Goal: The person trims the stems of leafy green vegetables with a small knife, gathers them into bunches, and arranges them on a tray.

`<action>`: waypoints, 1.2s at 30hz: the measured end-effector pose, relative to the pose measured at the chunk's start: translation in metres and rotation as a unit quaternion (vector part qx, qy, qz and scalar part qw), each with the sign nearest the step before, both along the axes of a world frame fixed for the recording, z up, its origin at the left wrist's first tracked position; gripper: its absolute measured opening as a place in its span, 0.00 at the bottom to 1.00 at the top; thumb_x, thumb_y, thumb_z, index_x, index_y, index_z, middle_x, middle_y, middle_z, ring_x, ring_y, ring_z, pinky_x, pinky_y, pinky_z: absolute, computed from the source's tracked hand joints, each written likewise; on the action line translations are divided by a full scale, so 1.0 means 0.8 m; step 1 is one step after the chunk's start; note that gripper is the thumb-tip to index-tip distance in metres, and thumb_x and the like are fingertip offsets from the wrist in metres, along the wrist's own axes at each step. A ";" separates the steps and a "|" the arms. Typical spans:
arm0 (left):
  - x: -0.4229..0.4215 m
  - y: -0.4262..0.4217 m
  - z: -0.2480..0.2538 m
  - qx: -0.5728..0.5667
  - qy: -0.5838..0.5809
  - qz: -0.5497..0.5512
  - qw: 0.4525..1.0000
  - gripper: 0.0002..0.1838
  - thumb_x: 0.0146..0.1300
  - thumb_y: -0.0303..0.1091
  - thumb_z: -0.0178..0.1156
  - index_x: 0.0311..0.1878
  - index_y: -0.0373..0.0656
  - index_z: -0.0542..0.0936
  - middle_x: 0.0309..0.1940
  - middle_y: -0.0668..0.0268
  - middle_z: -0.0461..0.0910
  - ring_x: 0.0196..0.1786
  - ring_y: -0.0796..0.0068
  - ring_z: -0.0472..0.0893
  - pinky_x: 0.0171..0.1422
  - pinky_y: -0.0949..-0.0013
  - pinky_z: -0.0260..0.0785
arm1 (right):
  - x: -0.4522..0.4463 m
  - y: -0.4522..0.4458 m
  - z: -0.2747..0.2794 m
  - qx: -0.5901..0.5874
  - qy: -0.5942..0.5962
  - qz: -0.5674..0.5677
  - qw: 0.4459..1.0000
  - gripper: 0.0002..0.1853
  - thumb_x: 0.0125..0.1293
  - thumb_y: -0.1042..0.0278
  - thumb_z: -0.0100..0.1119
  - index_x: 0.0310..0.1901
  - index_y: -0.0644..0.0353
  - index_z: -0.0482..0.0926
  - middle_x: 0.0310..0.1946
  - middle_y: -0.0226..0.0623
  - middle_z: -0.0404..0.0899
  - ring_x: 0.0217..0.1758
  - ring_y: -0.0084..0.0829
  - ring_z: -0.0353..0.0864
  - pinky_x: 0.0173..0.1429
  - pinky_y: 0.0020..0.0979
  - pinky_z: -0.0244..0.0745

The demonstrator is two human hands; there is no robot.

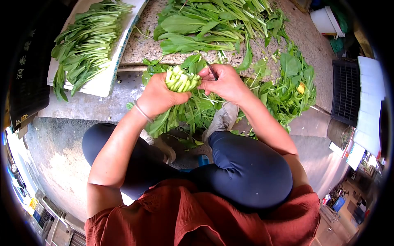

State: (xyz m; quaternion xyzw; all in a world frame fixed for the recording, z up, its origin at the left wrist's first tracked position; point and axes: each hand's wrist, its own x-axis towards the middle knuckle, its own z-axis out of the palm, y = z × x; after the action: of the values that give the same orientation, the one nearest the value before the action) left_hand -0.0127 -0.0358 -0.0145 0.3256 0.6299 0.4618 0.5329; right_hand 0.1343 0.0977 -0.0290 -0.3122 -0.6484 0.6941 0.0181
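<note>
My left hand (158, 92) is wrapped round a bunch of leafy greens (180, 80), its pale stem ends pointing up toward me. The bunch's leaves hang down below the hand. In my right hand (223, 82) is a small dark knife (212, 71), held right beside the stem ends; its far end is partly hidden by the fingers. My right fingertips are at the edge of the bunch, and I cannot tell whether they touch it. Beyond the hands a large pile of greens (201, 28) lies on the speckled stone slab (141, 45).
A white foam board (96, 88) at the left carries neatly laid greens (88, 45). Loose leaves (291, 82) are heaped at the right. A white tub (327, 21) and a black crate (344, 92) stand farther right. My shoes and knees are below the hands.
</note>
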 end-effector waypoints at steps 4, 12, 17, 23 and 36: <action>-0.003 -0.004 -0.002 -0.002 -0.137 0.012 0.990 0.16 0.46 0.22 0.65 0.41 0.37 0.78 0.34 0.68 0.81 0.35 0.81 0.78 0.43 0.75 0.72 | -0.006 -0.001 0.017 -0.050 0.032 0.005 0.998 0.12 0.55 0.73 0.63 0.40 0.68 0.77 0.29 0.37 0.79 0.23 0.21 0.76 0.28 0.22 0.72; -0.010 -0.001 0.000 -0.016 -0.166 0.056 0.984 0.17 0.49 0.18 0.62 0.45 0.34 0.74 0.33 0.62 0.79 0.33 0.72 0.80 0.41 0.71 0.74 | 0.006 0.107 -0.078 0.534 -0.174 -0.050 0.826 0.14 0.58 0.66 0.59 0.47 0.53 0.76 0.37 0.36 0.76 0.39 0.37 0.78 0.45 0.34 0.73; -0.007 -0.002 -0.002 -0.024 0.032 0.058 0.998 0.13 0.46 0.23 0.66 0.37 0.35 0.77 0.30 0.68 0.80 0.31 0.82 0.77 0.40 0.75 0.71 | 0.016 0.107 -0.081 0.534 -0.187 -0.058 0.822 0.14 0.57 0.67 0.60 0.45 0.56 0.74 0.40 0.40 0.74 0.43 0.44 0.77 0.47 0.40 0.72; -0.002 -0.001 0.006 -0.007 0.247 0.013 0.969 0.13 0.42 0.29 0.66 0.34 0.37 0.79 0.27 0.63 0.81 0.29 0.77 0.79 0.38 0.73 0.72 | 0.033 0.100 -0.073 0.455 -0.159 -0.034 0.875 0.13 0.55 0.66 0.63 0.43 0.55 0.77 0.33 0.36 0.76 0.34 0.34 0.78 0.37 0.34 0.72; 0.005 -0.002 0.027 0.030 0.060 0.018 0.998 0.13 0.43 0.28 0.67 0.36 0.40 0.79 0.27 0.70 0.81 0.30 0.86 0.76 0.39 0.77 0.71 | 0.007 0.007 0.028 0.065 0.081 -0.012 0.994 0.20 0.68 0.55 0.44 0.50 0.62 0.76 0.24 0.25 0.69 0.22 0.15 0.62 0.27 0.17 0.59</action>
State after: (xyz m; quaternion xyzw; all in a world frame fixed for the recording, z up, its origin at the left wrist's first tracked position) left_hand -0.0087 -0.0373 0.0068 0.3569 0.6522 0.4699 0.4759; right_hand 0.1400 0.1033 -0.0070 -0.2609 -0.6846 0.6733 0.0998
